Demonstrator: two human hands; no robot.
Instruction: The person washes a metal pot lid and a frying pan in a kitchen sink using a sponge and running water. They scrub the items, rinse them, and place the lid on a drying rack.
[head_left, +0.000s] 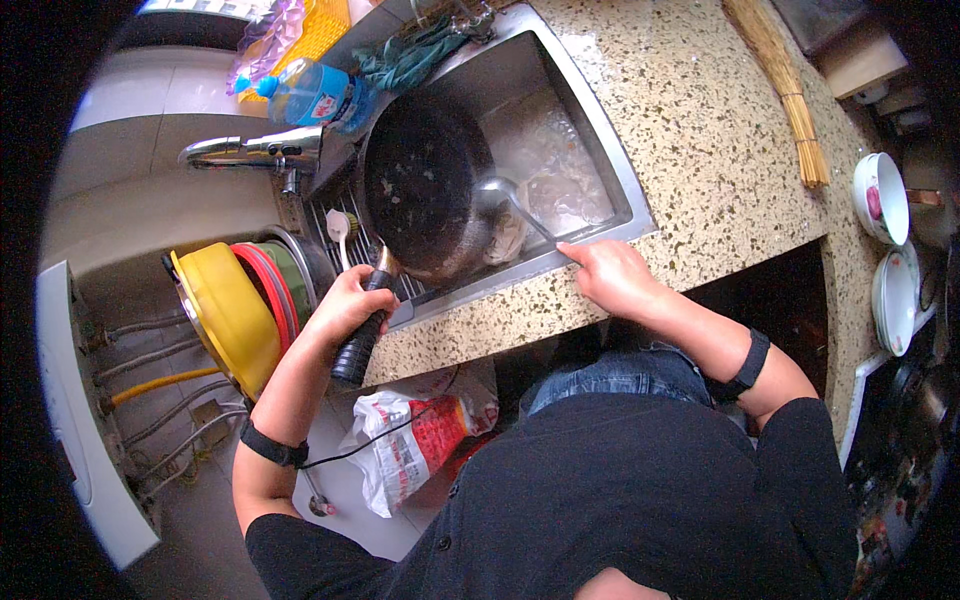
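Note:
My left hand (351, 304) is closed around the black handle (358, 346) of a dark wok (424, 172). The wok is tilted over the sink (637, 214), its blackened inside towards me, with pale specks on it. In my right hand (615, 279) is the thin handle of a metal ladle (531, 219). Its shiny rounded head overlaps the wok's right rim; whether they touch I cannot tell. Cloudy water (562, 176) lies in the sink basin. A pale rounded object (506, 238), too unclear to name, sits beside the wok.
A chrome faucet (262, 150), a blue-labelled bottle (319, 97) and a green cloth (409, 60) border the sink. A white-handled brush (341, 229) rests on a rack, near a yellow basin (232, 307). On the speckled counter (697, 127) lies a straw whisk (795, 120); bowls (883, 199) stand far right.

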